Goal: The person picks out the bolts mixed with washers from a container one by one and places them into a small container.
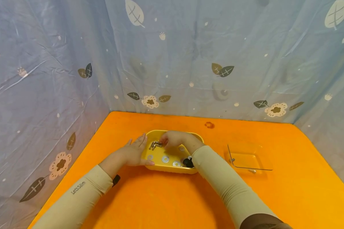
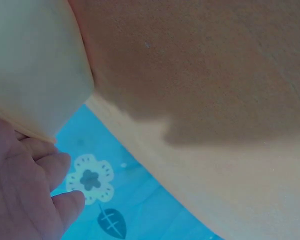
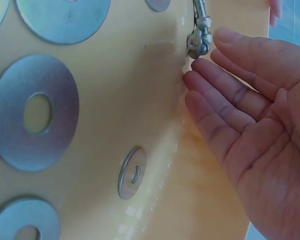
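A yellow tray [image 1: 169, 169] stands on the orange table, with silver washers [image 1: 165, 159] scattered over its floor. Small metal bolts or similar fittings [image 1: 155, 145] lie clustered at its left end. My left hand [image 1: 133, 154] rests against the tray's left end, fingers spread along the outside and thumb at the front rim. Inside the tray, my right hand [image 1: 176, 139] reaches toward the cluster. Its fingers are extended and gently bent in the right wrist view, tips right beside the metal fittings [image 3: 200, 37], with nothing between them. Black pieces [image 1: 188, 163] lie near the front right corner.
Right of the tray sits a clear box [image 1: 256, 156] with a thin bent metal rod [image 1: 250, 168] across its front and left. A small screw [image 1: 252, 171] shows by its front. A patterned curtain [image 1: 175, 63] encloses the table [image 1: 160, 200] at the back and sides.
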`<state>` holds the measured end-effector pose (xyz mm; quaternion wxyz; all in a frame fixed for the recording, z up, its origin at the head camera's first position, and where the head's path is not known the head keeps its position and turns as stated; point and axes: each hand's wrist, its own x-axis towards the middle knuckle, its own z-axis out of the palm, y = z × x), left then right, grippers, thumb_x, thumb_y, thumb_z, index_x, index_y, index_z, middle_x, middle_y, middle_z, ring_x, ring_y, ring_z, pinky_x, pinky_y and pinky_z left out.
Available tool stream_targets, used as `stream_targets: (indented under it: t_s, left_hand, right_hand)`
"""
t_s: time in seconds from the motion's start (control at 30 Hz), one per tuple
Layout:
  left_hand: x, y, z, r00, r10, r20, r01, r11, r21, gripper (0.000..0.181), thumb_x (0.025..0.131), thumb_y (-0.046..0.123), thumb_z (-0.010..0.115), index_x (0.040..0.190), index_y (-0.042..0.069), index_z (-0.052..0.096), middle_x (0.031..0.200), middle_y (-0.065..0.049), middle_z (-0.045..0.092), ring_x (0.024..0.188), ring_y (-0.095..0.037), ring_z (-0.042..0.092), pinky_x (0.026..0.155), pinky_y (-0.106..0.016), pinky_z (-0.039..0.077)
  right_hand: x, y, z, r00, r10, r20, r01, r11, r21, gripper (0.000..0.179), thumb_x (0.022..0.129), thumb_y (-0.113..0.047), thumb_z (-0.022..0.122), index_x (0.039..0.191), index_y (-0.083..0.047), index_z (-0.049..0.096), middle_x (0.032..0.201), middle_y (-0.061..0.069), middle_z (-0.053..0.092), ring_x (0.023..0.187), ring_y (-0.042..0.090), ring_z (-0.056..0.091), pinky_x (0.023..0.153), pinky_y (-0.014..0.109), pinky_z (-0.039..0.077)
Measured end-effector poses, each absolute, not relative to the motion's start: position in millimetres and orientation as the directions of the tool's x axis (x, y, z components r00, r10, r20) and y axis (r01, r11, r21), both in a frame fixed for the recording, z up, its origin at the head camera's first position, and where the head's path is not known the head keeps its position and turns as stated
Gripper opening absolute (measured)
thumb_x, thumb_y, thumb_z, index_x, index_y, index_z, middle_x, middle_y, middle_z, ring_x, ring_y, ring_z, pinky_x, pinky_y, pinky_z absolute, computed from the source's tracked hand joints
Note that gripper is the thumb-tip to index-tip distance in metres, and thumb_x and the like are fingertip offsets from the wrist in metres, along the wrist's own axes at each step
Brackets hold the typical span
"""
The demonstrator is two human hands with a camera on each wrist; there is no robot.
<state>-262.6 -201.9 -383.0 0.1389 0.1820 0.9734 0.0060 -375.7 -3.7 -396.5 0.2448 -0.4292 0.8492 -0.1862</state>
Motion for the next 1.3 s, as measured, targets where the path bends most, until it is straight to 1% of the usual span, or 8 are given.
stream_targets:
  t_s: [0.17, 0.33, 0.6, 0.8, 0.93, 1.07, 1.2, 1.3]
  left_hand:
    - [-264, -200, -382, -0.895, 0.347, -0.281, 0.346, 0.937, 0.055, 0.118, 0.07, 0.082, 0.038, 0.145, 0.0, 0.0, 0.151, -0.017, -0.008, 0.139, -0.029, 0.003, 0.108, -0.054, 0.008]
    - [-267, -201, -382, -0.894, 0.36, -0.266, 0.361, 0.931, 0.048, 0.119, 0.069, 0.083, 0.037, 0.145, -0.002, 0.001, 0.151, -0.018, -0.006, 0.139, -0.03, 0.005, 0.108, -0.055, 0.009]
    - [-266, -202, -380, -0.893, 0.378, -0.244, 0.374, 0.925, 0.066, 0.12, 0.068, 0.083, 0.038, 0.145, -0.003, 0.003, 0.151, -0.02, -0.003, 0.139, -0.032, 0.007, 0.107, -0.057, 0.01]
    - [-265, -203, -381, -0.895, 0.369, -0.252, 0.363, 0.929, 0.072, 0.119, 0.07, 0.081, 0.04, 0.145, -0.003, 0.002, 0.151, -0.019, -0.004, 0.139, -0.031, 0.007, 0.107, -0.057, 0.01]
    - [-265, -202, -381, -0.893, 0.374, -0.25, 0.367, 0.927, 0.074, 0.119, 0.07, 0.081, 0.041, 0.145, -0.003, 0.003, 0.151, -0.019, -0.004, 0.139, -0.031, 0.007, 0.107, -0.057, 0.01]
    - [-265, -202, -381, -0.891, 0.379, -0.25, 0.372, 0.925, 0.076, 0.119, 0.069, 0.082, 0.04, 0.145, -0.004, 0.004, 0.151, -0.02, -0.003, 0.139, -0.031, 0.006, 0.106, -0.057, 0.01]
    - [-265, -203, -383, -0.891, 0.378, -0.251, 0.371, 0.925, 0.08, 0.119, 0.07, 0.081, 0.04, 0.144, -0.004, 0.004, 0.151, -0.021, -0.003, 0.139, -0.032, 0.005, 0.107, -0.057, 0.01]
    - [-265, -203, -385, -0.89, 0.375, -0.261, 0.365, 0.927, 0.085, 0.117, 0.072, 0.079, 0.042, 0.144, -0.005, 0.003, 0.151, -0.021, -0.004, 0.139, -0.032, 0.005, 0.107, -0.057, 0.009]
  right_hand:
    - [-377, -4, -398, -0.528, -0.81, -0.255, -0.621, 0.573, -0.535, 0.04, 0.082, -0.002, 0.065, 0.121, -0.002, 0.057, 0.11, 0.009, 0.063, 0.103, 0.02, 0.059, 0.087, 0.024, 0.046]
    - [-380, -6, -401, -0.556, -0.797, -0.236, -0.601, 0.581, -0.548, 0.042, 0.083, 0.0, 0.063, 0.124, -0.001, 0.054, 0.103, 0.007, 0.065, 0.092, 0.015, 0.06, 0.08, 0.022, 0.047]
    - [-383, -12, -406, -0.585, -0.782, -0.215, -0.613, 0.6, -0.514, 0.031, 0.084, -0.006, 0.064, 0.115, -0.002, 0.06, 0.085, 0.0, 0.064, 0.07, 0.008, 0.053, 0.064, 0.017, 0.044]
    - [-378, -15, -406, -0.58, -0.784, -0.219, -0.614, 0.598, -0.515, 0.043, 0.083, -0.002, 0.063, 0.125, -0.004, 0.054, 0.071, -0.001, 0.056, 0.059, 0.009, 0.047, 0.055, 0.017, 0.038]
    - [-375, -16, -407, -0.574, -0.784, -0.234, -0.602, 0.599, -0.528, 0.042, 0.083, -0.001, 0.062, 0.124, -0.007, 0.054, 0.073, 0.0, 0.052, 0.062, 0.011, 0.045, 0.057, 0.019, 0.038]
    - [-371, -16, -407, -0.579, -0.781, -0.232, -0.604, 0.603, -0.521, 0.033, 0.082, 0.0, 0.061, 0.114, -0.005, 0.055, 0.078, 0.002, 0.051, 0.068, 0.013, 0.045, 0.062, 0.021, 0.039]
    - [-369, -14, -406, -0.596, -0.77, -0.229, -0.607, 0.619, -0.498, 0.024, 0.082, -0.001, 0.062, 0.105, -0.003, 0.055, 0.076, 0.003, 0.051, 0.067, 0.014, 0.045, 0.061, 0.022, 0.038]
    - [-369, -14, -408, -0.613, -0.753, -0.237, -0.601, 0.64, -0.478, 0.02, 0.083, -0.003, 0.062, 0.102, -0.003, 0.056, 0.078, 0.001, 0.054, 0.067, 0.013, 0.046, 0.061, 0.021, 0.04]
